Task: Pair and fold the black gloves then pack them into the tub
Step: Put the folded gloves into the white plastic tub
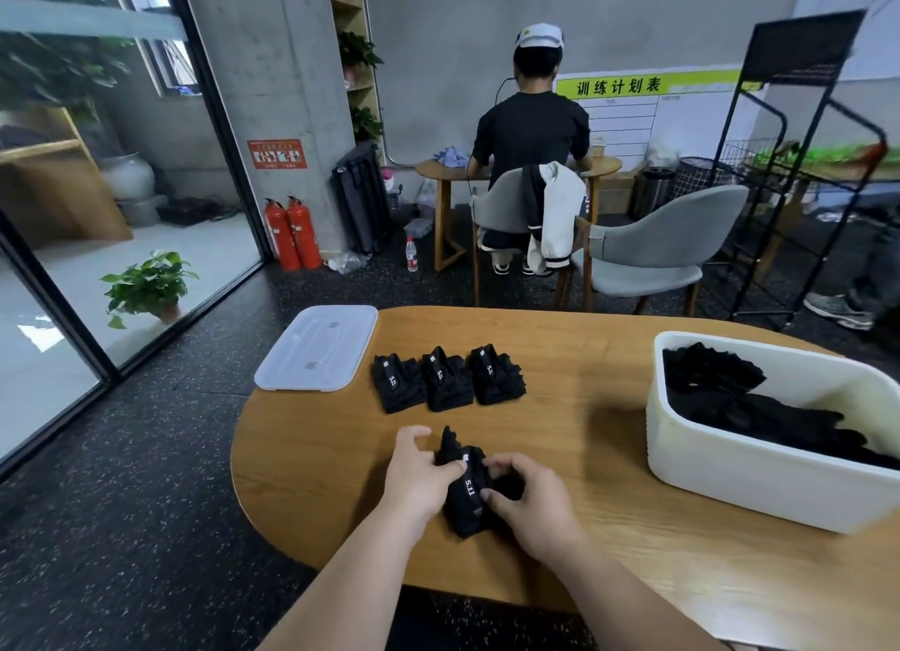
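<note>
Black gloves [468, 497], folded into one small bundle, sit near the front edge of the wooden table [584, 460]. White "5.11" letters show on the top of the bundle. Both hands are on it. The left hand [419, 477] grips the left side with bent fingers, and its thumb sticks up and away. The right hand [533, 504] curls round the right side, with its fingertips pressed into the cloth.

Farther back on the table, three folded pairs [447, 381] lie in a neat row, side by side and touching. Each one shows the same white letters.

Just beside the row, on its left, lies a flat plastic lid [316, 351]. One corner of the lid hangs over the table edge.

On the right side of the table stands the white tub [759, 487], well apart from the hands. Loose black gloves [750, 409] lie heaped inside it.

Behind the table, a person [531, 129] in a dark shirt sits with their back turned at a smaller table. A grey chair [652, 248] stands beside them. Two red fire extinguishers [292, 234] stand by the wall, and a green plant [151, 285] sits behind the glass.
</note>
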### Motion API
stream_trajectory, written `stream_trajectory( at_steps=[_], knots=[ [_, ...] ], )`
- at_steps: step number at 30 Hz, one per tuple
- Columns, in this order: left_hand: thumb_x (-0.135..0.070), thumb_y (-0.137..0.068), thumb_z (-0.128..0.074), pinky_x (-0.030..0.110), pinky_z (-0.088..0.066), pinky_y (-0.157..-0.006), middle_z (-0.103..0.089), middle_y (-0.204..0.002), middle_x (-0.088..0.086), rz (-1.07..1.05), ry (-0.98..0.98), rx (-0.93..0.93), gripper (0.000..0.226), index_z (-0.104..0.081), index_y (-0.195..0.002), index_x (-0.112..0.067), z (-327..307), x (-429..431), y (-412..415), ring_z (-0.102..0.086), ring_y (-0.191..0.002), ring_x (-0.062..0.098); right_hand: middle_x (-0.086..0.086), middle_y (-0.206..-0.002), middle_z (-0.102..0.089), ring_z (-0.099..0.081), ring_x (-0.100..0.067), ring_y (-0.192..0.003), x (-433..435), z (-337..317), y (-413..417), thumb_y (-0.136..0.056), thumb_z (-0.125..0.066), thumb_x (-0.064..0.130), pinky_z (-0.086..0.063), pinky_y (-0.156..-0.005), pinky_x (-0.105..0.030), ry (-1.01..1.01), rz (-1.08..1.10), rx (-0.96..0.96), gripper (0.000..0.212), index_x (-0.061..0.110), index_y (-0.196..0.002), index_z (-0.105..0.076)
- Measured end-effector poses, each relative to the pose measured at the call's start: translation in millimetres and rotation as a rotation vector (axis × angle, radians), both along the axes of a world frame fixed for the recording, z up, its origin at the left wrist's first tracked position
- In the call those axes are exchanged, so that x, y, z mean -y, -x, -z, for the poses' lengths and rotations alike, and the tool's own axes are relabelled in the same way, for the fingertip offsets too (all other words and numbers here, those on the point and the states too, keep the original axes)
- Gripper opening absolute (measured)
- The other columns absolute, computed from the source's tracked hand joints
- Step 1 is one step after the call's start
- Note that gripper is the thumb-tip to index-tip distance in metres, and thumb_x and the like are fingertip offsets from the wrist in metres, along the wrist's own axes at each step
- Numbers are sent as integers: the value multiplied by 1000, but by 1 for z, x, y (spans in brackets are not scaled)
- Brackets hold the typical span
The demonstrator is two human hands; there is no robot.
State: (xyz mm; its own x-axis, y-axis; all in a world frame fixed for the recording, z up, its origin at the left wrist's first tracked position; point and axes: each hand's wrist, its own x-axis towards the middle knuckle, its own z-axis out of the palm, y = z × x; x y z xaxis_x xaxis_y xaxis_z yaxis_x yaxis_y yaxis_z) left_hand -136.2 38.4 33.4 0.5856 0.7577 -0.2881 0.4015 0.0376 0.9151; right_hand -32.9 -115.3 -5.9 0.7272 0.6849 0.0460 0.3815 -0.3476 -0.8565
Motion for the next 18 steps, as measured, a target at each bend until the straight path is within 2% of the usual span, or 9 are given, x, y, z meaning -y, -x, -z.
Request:
stream_trajectory(
  at_steps=[2, 4, 7, 9, 11, 14, 18],
  knots=[
    [-11, -87, -85, 38, -60, -91, -70, -113, -1, 19, 29, 44, 70, -45, -139, -35, -6, 4, -1, -72, -100, 17, 19, -104, -72, -63, 10, -100, 6, -5, -3, -85, -86, 23, -51, -89, -14, -15, 1, -47, 40, 43, -114, -68],
    [-10, -86, -85, 36, -59, -88, -67, -115, -3, 36, 42, 102, 69, -48, -137, -39, -16, 10, -3, -70, -103, 17, 21, -115, -70, -67, 6, -103, 13, -10, -8, -84, -87, 35, -57, -95, -25, -48, 5, -106, 48, 44, -123, -62],
    [-10, -85, -87, 40, -60, -93, -69, -119, -5, 86, 72, 204, 67, -52, -131, -44, -31, 16, -8, -71, -108, 15, 19, -130, -60, -66, -2, -114, 24, -21, -17, -77, -83, 66, -57, -101, -33, -61, 2, -212, 77, 43, -142, -48],
    [-6, -84, -86, 46, -61, -97, -75, -117, -3, 133, 92, 268, 67, -55, -128, -46, -42, 20, -13, -75, -106, 16, 14, -131, -62, -66, -4, -116, 33, -33, -24, -71, -83, 73, -56, -103, -34, -87, -6, -283, 90, 38, -146, -45],
    [-2, -82, -86, 49, -60, -100, -78, -113, -3, 184, 98, 322, 68, -58, -128, -45, -53, 25, -21, -76, -107, 18, 9, -124, -70, -68, -6, -113, 43, -50, -32, -73, -85, 68, -56, -102, -34, -115, -29, -289, 82, 33, -140, -54],
    [-1, -80, -87, 51, -57, -104, -79, -113, 0, 256, 100, 376, 70, -61, -130, -43, -67, 31, -35, -75, -111, 21, 9, -112, -77, -72, -5, -105, 56, -78, -43, -83, -86, 50, -56, -93, -26, -151, -51, -214, 60, 29, -135, -65],
    [7, -84, -83, 45, -62, -97, -74, -121, 8, 315, 133, 438, 66, -63, -131, -35, -91, 47, -51, -76, -108, 22, 13, -98, -77, -72, -4, -94, 73, -109, -64, -81, -90, 41, -55, -87, -28, -138, 35, -55, 47, 29, -123, -73]
  ],
)
